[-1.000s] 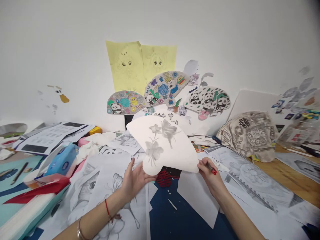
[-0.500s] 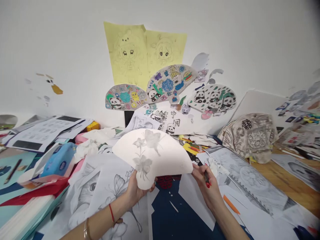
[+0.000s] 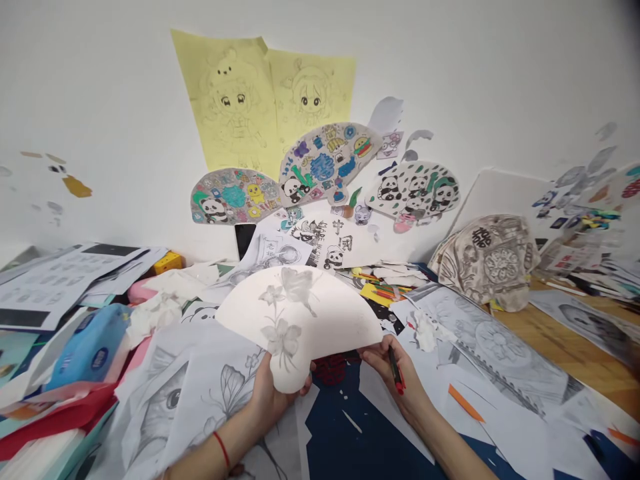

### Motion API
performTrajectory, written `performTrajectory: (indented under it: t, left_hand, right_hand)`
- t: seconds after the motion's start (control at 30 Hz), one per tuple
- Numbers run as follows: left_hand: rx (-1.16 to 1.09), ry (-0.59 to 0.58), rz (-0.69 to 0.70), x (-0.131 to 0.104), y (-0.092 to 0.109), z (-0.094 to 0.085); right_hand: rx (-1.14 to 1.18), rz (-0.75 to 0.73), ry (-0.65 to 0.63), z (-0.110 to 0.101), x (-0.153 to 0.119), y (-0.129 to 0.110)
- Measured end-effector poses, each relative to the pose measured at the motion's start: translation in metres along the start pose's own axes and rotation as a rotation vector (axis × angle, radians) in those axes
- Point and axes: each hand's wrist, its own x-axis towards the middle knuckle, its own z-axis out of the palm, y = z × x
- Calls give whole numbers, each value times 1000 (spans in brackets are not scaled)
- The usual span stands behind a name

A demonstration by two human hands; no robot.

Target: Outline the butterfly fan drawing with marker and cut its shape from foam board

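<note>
A white fan-shaped card (image 3: 335, 313) with grey flowers and a butterfly drawn on it is held up over the table. My left hand (image 3: 273, 393) grips its rounded lower tab, fingers behind and thumb at the left edge. At the card's lower right corner is my right hand (image 3: 393, 370), its fingers closed on the edge. A dark pen with a red end (image 3: 397, 371) is also held in my right hand, pointing down. Beneath the card, a dark red pattern (image 3: 333, 369) shows on dark blue material.
Pencil drawings (image 3: 167, 393) cover the table around my arms. On the left lies a blue tissue pack (image 3: 95, 347). Brown decorated fans (image 3: 493, 263) stand at the right, colored pencils (image 3: 387, 292) behind the card. Painted fans (image 3: 330, 163) hang on the wall.
The card and my left hand have shifted slightly down and left in view. My right hand has moved a little inward along the card's lower edge. The background has shifted left.
</note>
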Motion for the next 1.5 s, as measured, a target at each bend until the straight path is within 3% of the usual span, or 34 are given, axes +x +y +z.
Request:
performTrajectory:
  t: [0.13,0.33,0.53,0.83,0.93,1.1,1.5]
  left_hand:
    - [32,-28,-11,0,-3,-1]
    - [43,-81,-6,2,-8,-4]
    - [22,-115,41,-5,-4,0]
    - [-24,-96,89,-10,-2,-2]
    - [-11,-93,93,-9,-2,-2]
    - [-44,-55,100,-10,-2,2]
    - [128,-126,93,-8,-7,-4]
  right_hand:
    - [40,4,32,-1,0,7]
    - [-116,0,68,-5,-6,-3]
    - [-332,-137,119,-12,-8,-19]
    - [-366,-237,31,-17,-5,-25]
    - [-292,-205,29,-17,-6,-30]
    - [-265,-167,150,-19,-6,-36]
    - [-295,-115,194,-23,-2,-23]
